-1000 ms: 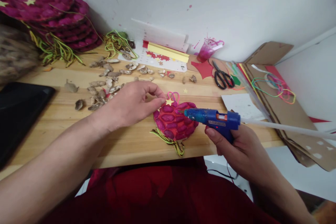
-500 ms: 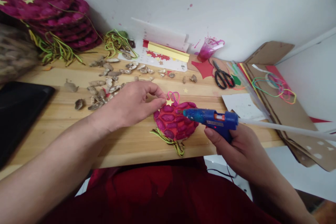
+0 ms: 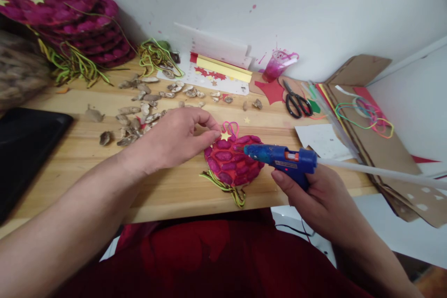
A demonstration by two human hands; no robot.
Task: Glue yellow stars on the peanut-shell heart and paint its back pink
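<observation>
My right hand (image 3: 314, 195) is wrapped round a blue glue gun (image 3: 272, 154), with a long clear glue stick (image 3: 363, 167) coming out of its back. The nozzle is over a round red piece (image 3: 233, 160) covered in magenta shells, with a pink loop at its top and green-brown cords (image 3: 223, 185) at its bottom. My left hand (image 3: 185, 135) pinches at the upper left edge of this piece, thumb and index finger at a small yellow star (image 3: 225, 135).
Loose peanut shells (image 3: 143, 107) lie at the left. Black scissors (image 3: 296, 102), a pink-stained cup (image 3: 277, 66) and cardboard (image 3: 391, 158) are behind and right. A stack of magenta pieces (image 3: 87, 18) stands back left; a black tray (image 3: 31, 149) lies front left.
</observation>
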